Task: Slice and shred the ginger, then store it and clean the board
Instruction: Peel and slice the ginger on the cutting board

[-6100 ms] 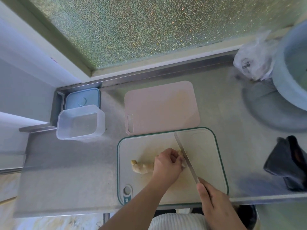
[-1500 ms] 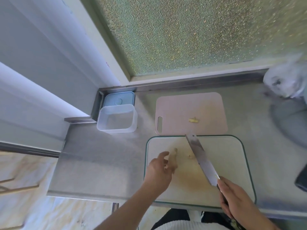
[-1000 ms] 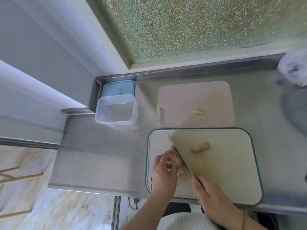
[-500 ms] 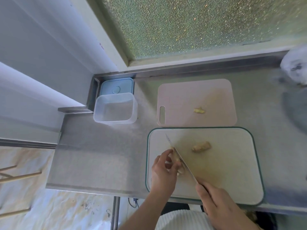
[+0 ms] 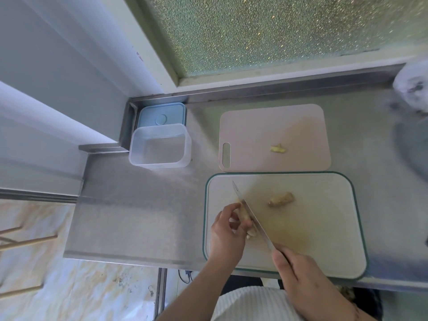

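Observation:
A white cutting board with a green rim [image 5: 324, 228] lies at the counter's front edge. My left hand [image 5: 228, 232] pins a ginger piece [image 5: 251, 230] on the board's left part. The knife [image 5: 251, 217] stands edge-down against that piece, gripped at its handle by my right hand [image 5: 301, 274]. A second ginger chunk [image 5: 280, 199] lies loose in the board's middle. A small ginger scrap [image 5: 278, 149] rests on the pink board [image 5: 273, 135] behind. The clear, empty storage box [image 5: 159, 147] stands at the back left, with its blue lid [image 5: 162, 114] behind it.
The steel counter [image 5: 139, 216] ends at a front edge and a left edge, with marble floor below. A frosted window runs along the back. A white plastic bag [image 5: 412, 86] and the blurred rim of a grey basin [image 5: 414, 154] sit at the far right.
Over the last second the knife has stayed against the ginger under my left hand, shifting only slightly. Earlier, the whole ginger was cut apart and one scrap came to lie on the pink board.

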A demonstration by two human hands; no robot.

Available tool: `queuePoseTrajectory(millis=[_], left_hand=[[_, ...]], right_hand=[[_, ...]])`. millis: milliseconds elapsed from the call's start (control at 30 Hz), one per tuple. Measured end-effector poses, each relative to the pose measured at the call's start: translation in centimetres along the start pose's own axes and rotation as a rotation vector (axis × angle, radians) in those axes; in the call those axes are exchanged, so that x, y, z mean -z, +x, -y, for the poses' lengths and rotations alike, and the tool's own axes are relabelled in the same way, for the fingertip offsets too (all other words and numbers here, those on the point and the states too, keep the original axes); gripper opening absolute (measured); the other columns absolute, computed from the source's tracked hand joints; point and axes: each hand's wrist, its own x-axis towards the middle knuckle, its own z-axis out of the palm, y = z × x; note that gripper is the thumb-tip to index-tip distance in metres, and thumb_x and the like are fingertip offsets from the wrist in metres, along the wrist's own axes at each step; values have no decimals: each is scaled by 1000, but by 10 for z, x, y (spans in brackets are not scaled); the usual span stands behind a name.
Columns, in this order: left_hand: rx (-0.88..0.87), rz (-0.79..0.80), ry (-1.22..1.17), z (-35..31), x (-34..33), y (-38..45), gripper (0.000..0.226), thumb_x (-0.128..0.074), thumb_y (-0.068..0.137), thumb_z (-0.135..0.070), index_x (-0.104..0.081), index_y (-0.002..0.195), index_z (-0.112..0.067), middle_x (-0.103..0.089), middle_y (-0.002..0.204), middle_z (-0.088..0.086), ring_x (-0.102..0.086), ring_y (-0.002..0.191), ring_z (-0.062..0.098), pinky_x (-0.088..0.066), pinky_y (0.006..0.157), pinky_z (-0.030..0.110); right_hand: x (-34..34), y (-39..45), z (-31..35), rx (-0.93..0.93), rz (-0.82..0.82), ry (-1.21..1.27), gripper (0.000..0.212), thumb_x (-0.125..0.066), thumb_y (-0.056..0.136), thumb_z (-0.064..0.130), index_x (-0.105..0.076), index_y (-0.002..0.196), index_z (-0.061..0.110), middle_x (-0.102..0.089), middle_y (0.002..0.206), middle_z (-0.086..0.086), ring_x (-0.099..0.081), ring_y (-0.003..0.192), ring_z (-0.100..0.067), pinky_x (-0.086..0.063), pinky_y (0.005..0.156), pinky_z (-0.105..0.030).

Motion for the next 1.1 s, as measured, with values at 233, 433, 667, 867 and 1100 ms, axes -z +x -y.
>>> queuePoseTrajectory(millis=[233, 433, 667, 867, 1100], left_hand=[[10, 18, 1, -2, 1, 2, 38, -77, 86, -15, -63, 119, -29, -63, 99, -3, -66, 84, 14, -59, 77, 38], [16, 36, 16, -2, 2, 4, 36, -76, 86, -14, -63, 119, -24, -63, 99, -3, -66, 84, 16, -59, 77, 38], [-15, 48, 69, -2, 2, 7, 32, -72, 86, -5, -62, 112, -20, -62, 96, -1, -66, 81, 19, -59, 72, 42], [19, 67, 64, -4, 3, 8, 33, -70, 87, -4, -60, 111, -24, -63, 97, -1, -66, 85, 19, -59, 75, 42], [19, 85, 83, -9, 6, 7, 29, -66, 91, -4, -58, 114, -19, -61, 97, -1, -65, 82, 19, -58, 75, 41]], right_hand=[[0, 6, 4, 50, -10, -16, 28, -37, 100, 33, -62, 113, 36, -66, 70, 8, -56, 59, -9, -43, 57, -18], [0, 8, 1, 86, 9, -3, 26, -37, 101, 32, -60, 104, 42, -62, 68, -2, -52, 55, -11, -43, 59, -25], [-7, 20, -1, 146, 5, 41, 26, -32, 100, 41, -54, 107, 52, -55, 68, -9, -46, 55, -11, -46, 64, -29], [-7, 25, 1, 151, -12, 20, 33, -36, 101, 35, -50, 85, 60, -44, 54, 4, -38, 50, -7, -36, 53, -20], [-7, 25, -9, 135, 33, 48, 27, -35, 101, 35, -56, 100, 52, -41, 52, 5, -37, 50, -6, -38, 54, -29]])
